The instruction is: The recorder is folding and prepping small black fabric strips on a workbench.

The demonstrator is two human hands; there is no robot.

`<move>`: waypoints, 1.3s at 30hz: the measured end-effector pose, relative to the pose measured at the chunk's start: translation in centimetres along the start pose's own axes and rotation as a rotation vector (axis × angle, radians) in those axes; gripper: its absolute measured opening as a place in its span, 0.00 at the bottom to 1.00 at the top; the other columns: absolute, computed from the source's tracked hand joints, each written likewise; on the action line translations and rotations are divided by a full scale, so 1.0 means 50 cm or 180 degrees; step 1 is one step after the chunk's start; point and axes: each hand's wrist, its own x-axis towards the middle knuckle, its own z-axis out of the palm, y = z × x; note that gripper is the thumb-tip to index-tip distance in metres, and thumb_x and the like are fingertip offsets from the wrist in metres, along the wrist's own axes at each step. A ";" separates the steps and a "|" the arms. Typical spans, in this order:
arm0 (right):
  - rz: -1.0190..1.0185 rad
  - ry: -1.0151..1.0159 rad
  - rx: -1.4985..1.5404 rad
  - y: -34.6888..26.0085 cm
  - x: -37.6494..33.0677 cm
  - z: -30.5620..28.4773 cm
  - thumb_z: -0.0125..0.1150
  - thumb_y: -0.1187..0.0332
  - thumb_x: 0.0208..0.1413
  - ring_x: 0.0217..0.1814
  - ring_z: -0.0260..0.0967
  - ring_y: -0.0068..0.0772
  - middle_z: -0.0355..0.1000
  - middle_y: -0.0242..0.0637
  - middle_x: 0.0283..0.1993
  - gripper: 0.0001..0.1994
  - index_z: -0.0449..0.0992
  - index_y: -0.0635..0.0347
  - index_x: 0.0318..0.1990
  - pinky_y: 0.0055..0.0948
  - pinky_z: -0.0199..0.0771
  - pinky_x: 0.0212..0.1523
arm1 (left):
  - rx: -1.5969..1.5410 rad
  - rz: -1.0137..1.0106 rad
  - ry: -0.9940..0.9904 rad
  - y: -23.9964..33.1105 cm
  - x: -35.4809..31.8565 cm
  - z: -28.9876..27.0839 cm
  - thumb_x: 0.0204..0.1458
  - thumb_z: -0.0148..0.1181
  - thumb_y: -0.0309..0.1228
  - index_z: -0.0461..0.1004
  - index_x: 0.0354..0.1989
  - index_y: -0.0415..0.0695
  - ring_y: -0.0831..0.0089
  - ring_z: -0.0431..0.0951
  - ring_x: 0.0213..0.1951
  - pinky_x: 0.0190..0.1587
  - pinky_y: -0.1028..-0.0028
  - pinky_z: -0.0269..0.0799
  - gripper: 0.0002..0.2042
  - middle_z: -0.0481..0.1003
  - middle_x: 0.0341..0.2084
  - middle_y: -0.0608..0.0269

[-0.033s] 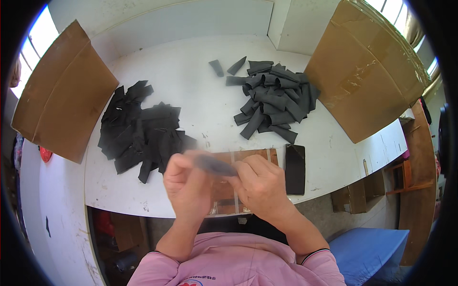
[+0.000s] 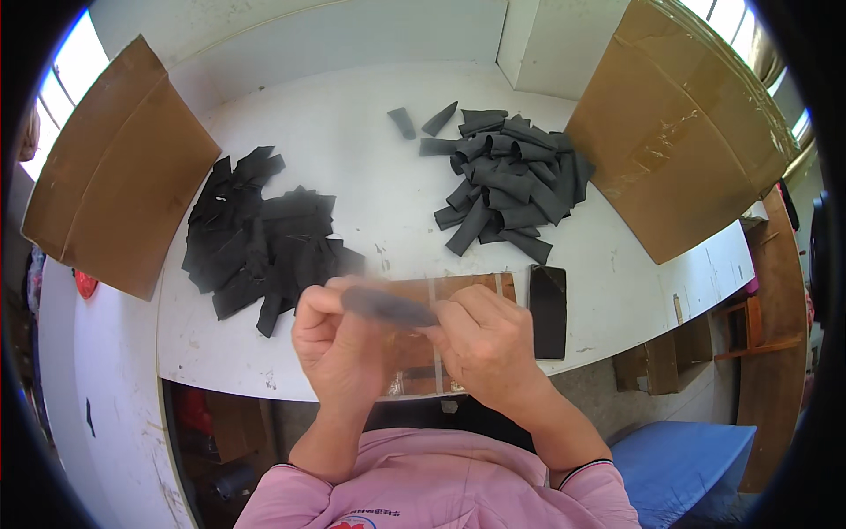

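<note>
Both hands are raised over the front edge of the white table, with a dark grey fabric tube (image 2: 388, 305) between them, smeared by motion. My left hand (image 2: 333, 339) is closed around its left end, thumb and fingers pinching it. The right end is gripped in the fingers of my right hand (image 2: 485, 339). To the left lies a heap of flat black fabric pieces (image 2: 231, 251), some with ragged edges. At the back right is a pile of dark fabric tubes (image 2: 511, 181), many showing round open ends. Two loose pieces (image 2: 439, 117) lie just left of that pile.
A brown taped board (image 2: 471, 286) lies under my hands, with a black phone-like slab (image 2: 547, 313) beside it. Large cardboard panels stand at the left (image 2: 119, 176) and right (image 2: 679, 132) of the white table (image 2: 352, 159). A blue surface (image 2: 683, 463) is at the lower right.
My left hand has shifted slightly left, and more of the fabric tube shows between the hands. My right hand has moved a little to the right.
</note>
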 end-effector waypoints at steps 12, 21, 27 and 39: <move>0.0177 0.0140 0.0777 0.037 -0.045 0.055 0.56 0.71 0.41 0.21 0.63 0.38 0.63 0.36 0.21 0.06 0.69 0.61 0.28 0.32 0.62 0.19 | 0.1064 -0.1052 -0.1323 -0.033 0.039 -0.031 0.37 0.64 0.27 0.70 0.26 0.38 0.71 0.70 0.29 0.29 0.78 0.66 0.10 0.73 0.27 0.57; 0.0526 -0.0132 0.1179 0.060 -0.095 0.108 0.56 0.71 0.39 0.27 0.66 0.43 0.67 0.39 0.25 0.11 0.69 0.57 0.34 0.35 0.65 0.24 | 0.2732 -0.0996 -0.1194 -0.050 -0.001 -0.017 0.40 0.58 0.20 0.69 0.28 0.36 0.83 0.67 0.26 0.30 0.83 0.64 0.06 0.71 0.23 0.65; 0.0440 -0.0196 0.0951 0.055 -0.075 0.087 0.56 0.67 0.43 0.23 0.64 0.40 0.64 0.37 0.21 0.07 0.67 0.60 0.27 0.35 0.62 0.21 | 0.1088 -0.0684 -0.0982 -0.025 0.013 -0.024 0.45 0.57 0.29 0.66 0.41 0.38 0.71 0.70 0.34 0.39 0.74 0.65 0.15 0.71 0.30 0.55; 0.0187 -0.0200 0.0629 0.050 -0.054 0.091 0.58 0.65 0.42 0.19 0.61 0.37 0.60 0.35 0.17 0.11 0.64 0.59 0.18 0.32 0.59 0.18 | -0.0227 -0.0775 0.0004 -0.023 0.005 -0.042 0.50 0.51 0.31 0.65 0.30 0.40 0.69 0.66 0.34 0.42 0.71 0.61 0.07 0.66 0.28 0.60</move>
